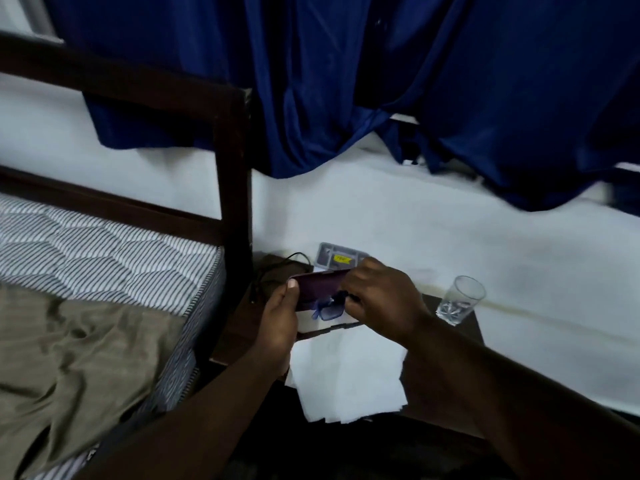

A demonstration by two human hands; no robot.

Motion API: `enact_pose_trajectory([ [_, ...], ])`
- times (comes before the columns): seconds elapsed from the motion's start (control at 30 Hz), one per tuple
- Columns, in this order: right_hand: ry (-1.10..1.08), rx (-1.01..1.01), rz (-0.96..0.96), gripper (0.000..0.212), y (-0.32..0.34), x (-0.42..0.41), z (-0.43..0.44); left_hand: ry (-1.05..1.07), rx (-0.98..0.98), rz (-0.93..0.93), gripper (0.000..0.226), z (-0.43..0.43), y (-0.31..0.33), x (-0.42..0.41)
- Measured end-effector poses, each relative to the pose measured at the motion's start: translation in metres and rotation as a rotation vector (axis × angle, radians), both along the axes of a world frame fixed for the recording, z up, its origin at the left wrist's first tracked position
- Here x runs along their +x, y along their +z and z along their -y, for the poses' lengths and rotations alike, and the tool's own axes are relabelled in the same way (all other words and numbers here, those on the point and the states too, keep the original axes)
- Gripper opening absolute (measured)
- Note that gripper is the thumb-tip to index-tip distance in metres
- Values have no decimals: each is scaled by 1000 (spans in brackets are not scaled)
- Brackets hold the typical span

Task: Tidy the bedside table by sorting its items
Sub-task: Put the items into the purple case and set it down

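Observation:
A dark maroon phone (317, 285) is held flat above the dark wooden bedside table (474, 323). My left hand (278, 327) grips its left end and my right hand (381, 299) grips its right end. Blue-framed glasses (329, 311) lie just below the phone, partly hidden by my right hand. White sheets of paper (349, 375) cover the table's front and hang over its edge. A black cable (277, 268) lies at the table's back left. A grey blister pack with a yellow label (337, 256) leans by the wall behind the phone.
An empty drinking glass (459, 299) stands at the table's right corner. The bed with a striped mattress (104, 251), an olive sheet (76, 368) and a dark wooden frame (232, 174) is on the left. Blue curtains (381, 81) hang against the white wall behind.

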State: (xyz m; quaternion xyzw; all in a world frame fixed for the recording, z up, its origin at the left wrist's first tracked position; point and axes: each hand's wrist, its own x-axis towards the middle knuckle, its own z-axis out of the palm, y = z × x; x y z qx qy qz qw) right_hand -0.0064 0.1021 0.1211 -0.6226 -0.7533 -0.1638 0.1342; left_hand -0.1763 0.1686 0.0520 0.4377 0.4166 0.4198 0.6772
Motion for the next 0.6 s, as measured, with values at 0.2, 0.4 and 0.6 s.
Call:
enact_pose_trajectory([
  [0.2, -123, -48, 35, 16, 24, 18, 47, -215, -76, 43, 43, 38, 42, 33],
  [0.4, -195, -140, -48, 15, 43, 31, 94, -358, -57, -19, 46, 68, 65, 52],
  [0.6, -236, -363, -111, 29, 72, 44, 125, -423, -64, -51, 44, 97, 82, 65],
])
